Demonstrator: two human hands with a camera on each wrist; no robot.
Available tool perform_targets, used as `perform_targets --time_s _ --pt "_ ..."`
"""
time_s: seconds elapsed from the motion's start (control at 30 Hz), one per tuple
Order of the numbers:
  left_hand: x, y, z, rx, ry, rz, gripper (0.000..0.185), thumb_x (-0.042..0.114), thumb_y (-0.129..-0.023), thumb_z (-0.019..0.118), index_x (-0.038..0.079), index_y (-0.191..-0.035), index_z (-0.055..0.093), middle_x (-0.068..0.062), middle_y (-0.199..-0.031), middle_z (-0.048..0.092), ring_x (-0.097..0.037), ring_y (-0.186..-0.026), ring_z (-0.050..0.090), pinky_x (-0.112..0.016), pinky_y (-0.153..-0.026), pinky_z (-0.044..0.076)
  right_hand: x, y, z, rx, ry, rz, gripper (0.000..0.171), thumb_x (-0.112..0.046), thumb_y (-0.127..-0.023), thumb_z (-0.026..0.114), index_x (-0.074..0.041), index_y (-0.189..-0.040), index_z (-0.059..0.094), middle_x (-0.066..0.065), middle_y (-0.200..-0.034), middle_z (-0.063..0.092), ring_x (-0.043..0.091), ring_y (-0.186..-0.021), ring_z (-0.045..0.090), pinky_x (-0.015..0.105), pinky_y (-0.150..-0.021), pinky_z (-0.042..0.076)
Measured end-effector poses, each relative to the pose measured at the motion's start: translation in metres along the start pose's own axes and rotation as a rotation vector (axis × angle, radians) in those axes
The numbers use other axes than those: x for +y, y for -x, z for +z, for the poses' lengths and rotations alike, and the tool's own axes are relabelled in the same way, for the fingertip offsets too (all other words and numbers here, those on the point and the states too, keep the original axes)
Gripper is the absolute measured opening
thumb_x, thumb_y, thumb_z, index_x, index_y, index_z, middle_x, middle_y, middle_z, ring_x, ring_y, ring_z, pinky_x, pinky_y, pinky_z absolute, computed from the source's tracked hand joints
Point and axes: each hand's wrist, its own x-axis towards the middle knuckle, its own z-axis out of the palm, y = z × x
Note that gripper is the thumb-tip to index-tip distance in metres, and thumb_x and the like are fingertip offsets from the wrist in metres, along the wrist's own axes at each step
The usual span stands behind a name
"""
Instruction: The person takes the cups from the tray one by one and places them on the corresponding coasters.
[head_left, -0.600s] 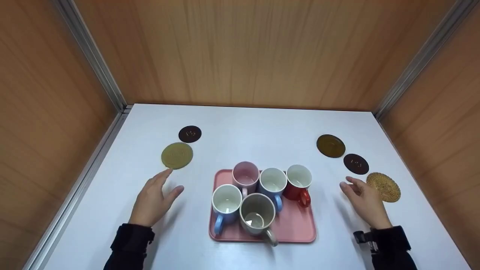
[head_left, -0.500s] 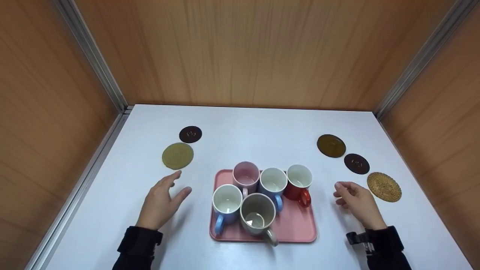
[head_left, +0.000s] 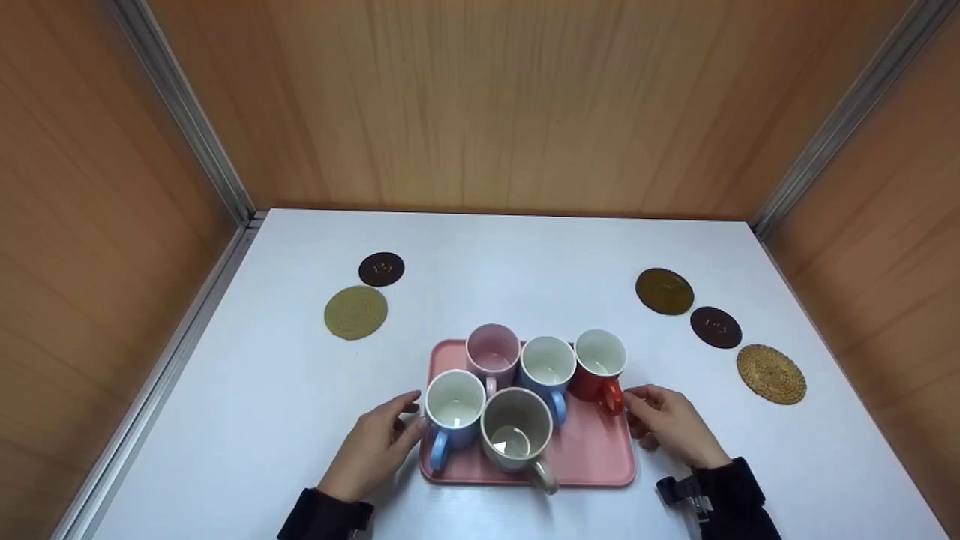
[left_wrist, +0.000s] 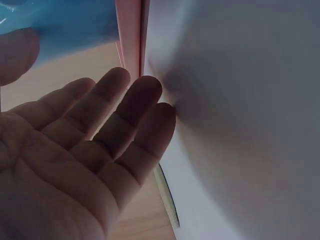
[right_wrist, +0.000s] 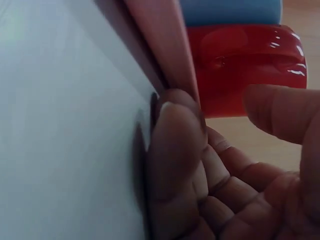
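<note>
A pink tray point(head_left: 592, 450) sits near the table's front middle and carries several mugs: pink point(head_left: 492, 349), blue point(head_left: 547, 364), red point(head_left: 598, 360), light-blue point(head_left: 453, 405) and grey point(head_left: 514, 427). My left hand point(head_left: 409, 416) lies at the tray's left edge beside the light-blue mug. In the left wrist view its fingers point(left_wrist: 135, 115) are straight and reach the tray rim point(left_wrist: 131, 35). My right hand point(head_left: 645, 412) is at the tray's right edge. In the right wrist view its fingertips point(right_wrist: 172, 120) press against the rim point(right_wrist: 165, 45), and the thumb hovers in front of the red mug point(right_wrist: 240, 55).
Two coasters lie at the left: a dark one point(head_left: 381, 268) and an olive one point(head_left: 355, 312). At the right lie a brown coaster point(head_left: 664, 291), a dark one point(head_left: 715, 327) and a woven one point(head_left: 770, 373). Wooden walls enclose the white table point(head_left: 510, 262).
Both hands have moved inward from beside the coasters to the two side edges of the pink tray. The mugs and coasters have not moved.
</note>
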Motion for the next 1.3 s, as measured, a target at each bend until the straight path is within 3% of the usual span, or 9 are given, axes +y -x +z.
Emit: perform_targets --time_s 0.23,0.37,0.47,0.57,0.73,0.9,1.07,1.3 --pt "-0.001 -0.007 -0.004 -0.013 -0.03 -0.021 0.05 0.036 -0.095 0.065 0.01 -0.137 0.057 -0.006 -0.118 0.07 -0.009 -0.088 0.062 -0.034 -0.081 0.055 0.003 -0.001 0.003 -0.004 0.101 -0.031 0.046 -0.038 -0.091 0.07 -0.005 -0.122 0.064 0.007 -0.084 0.069 0.015 -0.061 0.059 0.027 -0.05 0.051" --pt "-0.002 -0.021 -0.012 -0.038 -0.089 -0.045 0.054 0.038 -0.094 0.066 0.01 -0.139 0.056 -0.01 -0.127 0.067 -0.021 -0.107 0.066 -0.045 -0.097 0.053 0.005 -0.001 0.003 -0.009 0.099 -0.029 0.041 -0.029 -0.089 0.072 -0.005 -0.122 0.063 0.006 -0.087 0.069 0.015 -0.057 0.057 0.026 -0.048 0.05" --pt "-0.002 -0.04 -0.023 -0.054 -0.162 -0.033 0.057 0.038 -0.095 0.065 0.006 -0.14 0.053 -0.017 -0.136 0.061 -0.034 -0.128 0.057 -0.052 -0.11 0.044 0.007 -0.002 0.003 -0.004 0.083 -0.034 0.039 -0.023 -0.088 0.072 -0.005 -0.122 0.063 0.006 -0.086 0.068 0.014 -0.056 0.055 0.026 -0.048 0.049" --pt "-0.004 -0.068 -0.036 -0.051 -0.233 -0.004 0.06 0.037 -0.096 0.063 0.0 -0.141 0.049 -0.024 -0.143 0.052 -0.041 -0.138 0.045 -0.055 -0.116 0.036 0.009 -0.001 0.002 0.001 0.067 -0.04 0.039 -0.023 -0.087 0.074 -0.006 -0.121 0.064 0.006 -0.084 0.067 0.014 -0.057 0.055 0.026 -0.048 0.05" --pt "-0.01 -0.125 -0.053 -0.051 -0.308 -0.027 0.069 0.038 -0.097 0.06 -0.006 -0.146 0.039 -0.03 -0.151 0.041 -0.045 -0.142 0.037 -0.055 -0.119 0.03 0.01 -0.002 0.0 0.002 0.062 -0.039 0.041 -0.025 -0.086 0.075 -0.006 -0.122 0.064 0.006 -0.085 0.067 0.014 -0.059 0.057 0.027 -0.048 0.05" --pt "-0.023 -0.17 -0.054 -0.014 -0.457 -0.06 0.077 0.038 -0.095 0.062 -0.012 -0.146 0.034 -0.033 -0.153 0.033 -0.048 -0.144 0.032 -0.054 -0.121 0.027 0.01 -0.003 -0.002 -0.015 0.056 -0.047 0.043 -0.027 -0.087 0.075 -0.006 -0.123 0.063 0.007 -0.089 0.069 0.014 -0.061 0.058 0.027 -0.048 0.05" --pt "-0.029 -0.192 -0.046 0.0 -0.504 -0.143 0.079 0.038 -0.097 0.06 -0.011 -0.149 0.028 -0.031 -0.157 0.027 -0.049 -0.148 0.021 -0.06 -0.122 0.022 0.011 -0.003 -0.001 -0.027 0.042 -0.042 0.043 -0.027 -0.088 0.074 -0.005 -0.122 0.062 0.007 -0.09 0.07 0.014 -0.061 0.058 0.027 -0.048 0.05" --pt "-0.023 -0.202 -0.035 -0.027 -0.505 -0.207 0.073 0.035 -0.098 0.055 -0.009 -0.151 0.028 -0.028 -0.159 0.026 -0.046 -0.15 0.02 -0.065 -0.119 0.022 0.011 -0.002 0.004 -0.038 0.051 -0.061 0.041 -0.026 -0.089 0.073 -0.004 -0.122 0.062 0.006 -0.087 0.069 0.013 -0.056 0.055 0.026 -0.046 0.048"
